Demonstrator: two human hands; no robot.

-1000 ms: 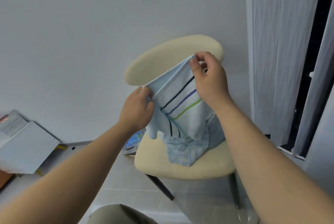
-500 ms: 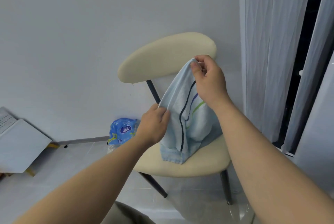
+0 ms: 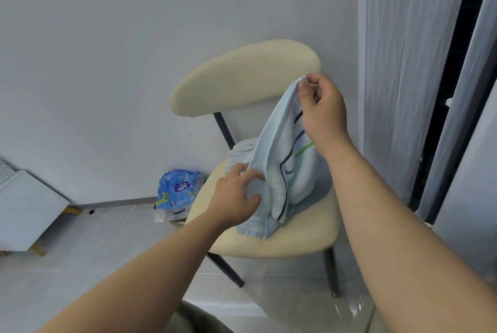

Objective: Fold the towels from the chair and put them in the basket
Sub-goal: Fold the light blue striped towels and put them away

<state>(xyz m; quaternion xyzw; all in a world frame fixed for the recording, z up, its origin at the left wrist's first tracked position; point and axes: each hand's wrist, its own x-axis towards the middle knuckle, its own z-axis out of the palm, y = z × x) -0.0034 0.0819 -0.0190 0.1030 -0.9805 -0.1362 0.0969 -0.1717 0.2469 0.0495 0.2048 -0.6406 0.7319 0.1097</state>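
A light blue towel [image 3: 282, 160] with dark, blue and green stripes hangs over the seat of a cream chair [image 3: 282, 241]. My right hand [image 3: 322, 112] pinches its top corner in front of the chair's backrest. Lower down, my left hand [image 3: 236, 195] touches the towel's left edge near the seat, fingers spread; whether it grips the cloth I cannot tell. More pale blue cloth [image 3: 242, 151] lies bunched on the seat behind the towel. No basket is in view.
A blue plastic packet [image 3: 177, 192] lies on the tiled floor against the wall, left of the chair. A white board [image 3: 27, 209] leans at the far left. Grey curtains [image 3: 403, 63] hang to the right of the chair.
My left hand has slid down the towel's left edge from chest height to near the seat. The towel now hangs long and narrow from my right hand, which stays high.
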